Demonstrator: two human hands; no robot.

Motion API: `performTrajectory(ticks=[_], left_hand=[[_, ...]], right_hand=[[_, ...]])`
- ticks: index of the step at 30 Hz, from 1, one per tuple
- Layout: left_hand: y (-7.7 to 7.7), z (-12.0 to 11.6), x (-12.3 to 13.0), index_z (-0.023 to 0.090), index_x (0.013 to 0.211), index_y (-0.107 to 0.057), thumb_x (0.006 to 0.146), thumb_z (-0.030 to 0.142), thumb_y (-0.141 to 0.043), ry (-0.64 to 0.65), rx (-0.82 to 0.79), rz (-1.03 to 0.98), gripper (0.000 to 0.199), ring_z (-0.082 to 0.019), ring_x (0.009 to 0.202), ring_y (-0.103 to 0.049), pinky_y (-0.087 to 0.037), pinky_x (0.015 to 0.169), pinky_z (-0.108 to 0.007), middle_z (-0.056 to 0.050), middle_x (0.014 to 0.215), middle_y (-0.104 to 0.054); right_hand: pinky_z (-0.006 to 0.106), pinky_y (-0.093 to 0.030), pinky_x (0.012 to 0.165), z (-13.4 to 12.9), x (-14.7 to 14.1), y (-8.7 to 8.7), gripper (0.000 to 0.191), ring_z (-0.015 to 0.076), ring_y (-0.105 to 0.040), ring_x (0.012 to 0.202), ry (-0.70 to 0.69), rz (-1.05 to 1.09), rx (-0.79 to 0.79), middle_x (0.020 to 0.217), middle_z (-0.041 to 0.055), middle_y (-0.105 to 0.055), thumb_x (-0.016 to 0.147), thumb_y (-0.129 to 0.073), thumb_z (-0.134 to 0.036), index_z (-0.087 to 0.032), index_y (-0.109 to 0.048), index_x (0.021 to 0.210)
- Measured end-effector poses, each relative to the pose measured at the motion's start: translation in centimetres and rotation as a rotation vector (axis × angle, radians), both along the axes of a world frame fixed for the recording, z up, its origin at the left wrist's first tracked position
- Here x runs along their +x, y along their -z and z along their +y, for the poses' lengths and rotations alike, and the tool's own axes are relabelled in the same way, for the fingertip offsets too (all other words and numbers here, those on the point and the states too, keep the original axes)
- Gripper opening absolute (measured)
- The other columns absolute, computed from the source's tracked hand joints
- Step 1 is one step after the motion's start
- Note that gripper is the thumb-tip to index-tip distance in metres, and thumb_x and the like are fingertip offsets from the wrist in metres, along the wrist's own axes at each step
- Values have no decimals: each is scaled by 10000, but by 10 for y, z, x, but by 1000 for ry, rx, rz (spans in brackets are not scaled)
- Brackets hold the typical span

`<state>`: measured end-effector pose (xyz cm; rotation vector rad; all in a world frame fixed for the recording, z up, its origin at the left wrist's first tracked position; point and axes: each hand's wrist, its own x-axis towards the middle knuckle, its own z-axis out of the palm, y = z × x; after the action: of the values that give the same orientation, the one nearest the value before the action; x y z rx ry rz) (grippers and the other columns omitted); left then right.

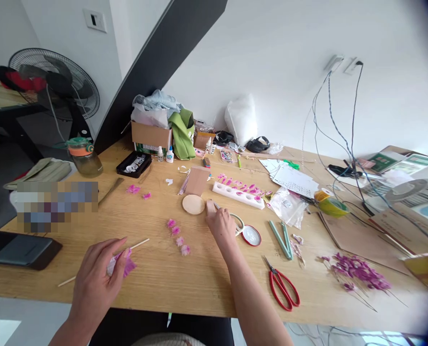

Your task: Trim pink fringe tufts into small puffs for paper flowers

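My left hand point(100, 269) is closed over a pink-purple piece of cloth point(129, 267) near the front edge of the table. A thin wooden stick point(140, 243) passes behind that hand; whether the fingers grip it too is hidden. Farther forward, my right hand point(221, 225) reaches down with bent fingers at a small light-brown block point(210, 208). Scissors with pale handles point(239, 223) lie partly under this hand. What its fingers hold is hidden. Several pink flowers point(175, 230) lie in a row between my hands, near a round wooden disc point(193, 204).
Red-handled pliers point(285, 290), green tweezers-like strips point(285, 240) and purple flower stems point(361, 271) lie to the right. A white holder with holes point(238, 196) stands ahead. A lidded bottle point(85, 158) and a dark phone-like device point(21, 251) are left. Cables point(354, 110) hang right.
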<state>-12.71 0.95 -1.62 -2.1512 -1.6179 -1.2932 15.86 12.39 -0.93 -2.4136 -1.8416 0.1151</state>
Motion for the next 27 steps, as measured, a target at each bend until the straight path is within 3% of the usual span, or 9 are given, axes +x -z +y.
performTrajectory(ticks=[5,10,15,22,27], left_hand=[[-2,2,6,222,1132,-550,878,158,-575,33,11,-5,264,-252,876,-590,-483,812,-437,-89,972,-615],[-1,4,13,225,1137,-554,879,150,-574,66,-8,-28,269,-245,881,-589,-478,823,-432,-84,980,-614],[0,4,20,233,1139,-556,894,182,-557,106,-28,-43,251,-242,890,-588,-479,824,-428,-81,998,-605],[-2,6,27,232,1150,-559,898,216,-560,144,-26,-46,252,-247,880,-584,-472,826,-431,-82,1000,-610],[7,9,28,229,1217,-543,878,156,-580,212,-32,-62,349,-257,908,-556,-427,861,-436,-92,1046,-600]], right_hand=[[299,-444,742,-6,23,-9,330,253,-660,948,-57,-21,-38,1036,161,-670,938,-458,-414,-141,-626,1019],[303,-433,769,-9,60,-19,216,270,-627,1009,-52,-84,-100,1047,187,-656,891,-543,-260,-110,-638,1015],[285,-432,698,-8,64,-12,167,258,-661,912,-96,-102,-171,969,171,-693,858,-545,-189,-116,-681,919],[267,-412,668,-18,61,-23,188,226,-662,876,-52,-69,-93,989,149,-688,819,-523,-117,-112,-676,928],[259,-395,678,-47,99,-44,184,207,-643,888,91,-46,13,1003,113,-683,843,-531,-237,-145,-654,946]])
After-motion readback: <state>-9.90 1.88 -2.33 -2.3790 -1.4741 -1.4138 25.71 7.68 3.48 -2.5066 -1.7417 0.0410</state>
